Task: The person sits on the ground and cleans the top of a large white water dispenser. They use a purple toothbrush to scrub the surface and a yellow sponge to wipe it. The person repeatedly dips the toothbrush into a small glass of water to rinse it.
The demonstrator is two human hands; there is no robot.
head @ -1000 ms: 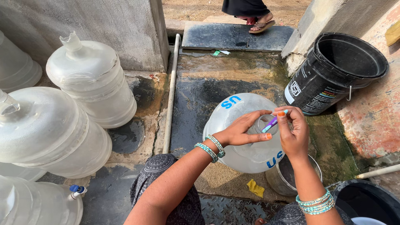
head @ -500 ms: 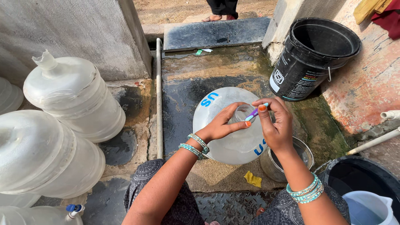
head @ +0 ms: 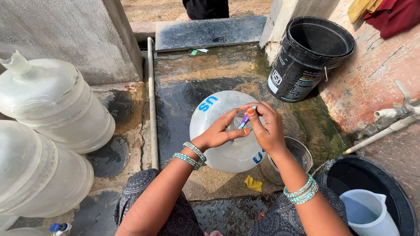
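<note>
The clear water jug [head: 218, 131] stands upright on the wet concrete in front of your knees, and a small purple stick [head: 246, 119] pokes at its mouth. Your right hand [head: 267, 129] pinches that stick between thumb and fingertips, wrist bent down over the neck. Your left hand [head: 218, 133] rests open on the jug's shoulder, beside 1 steel pot [head: 302, 153] and 1 black bucket [head: 313, 57].
</note>
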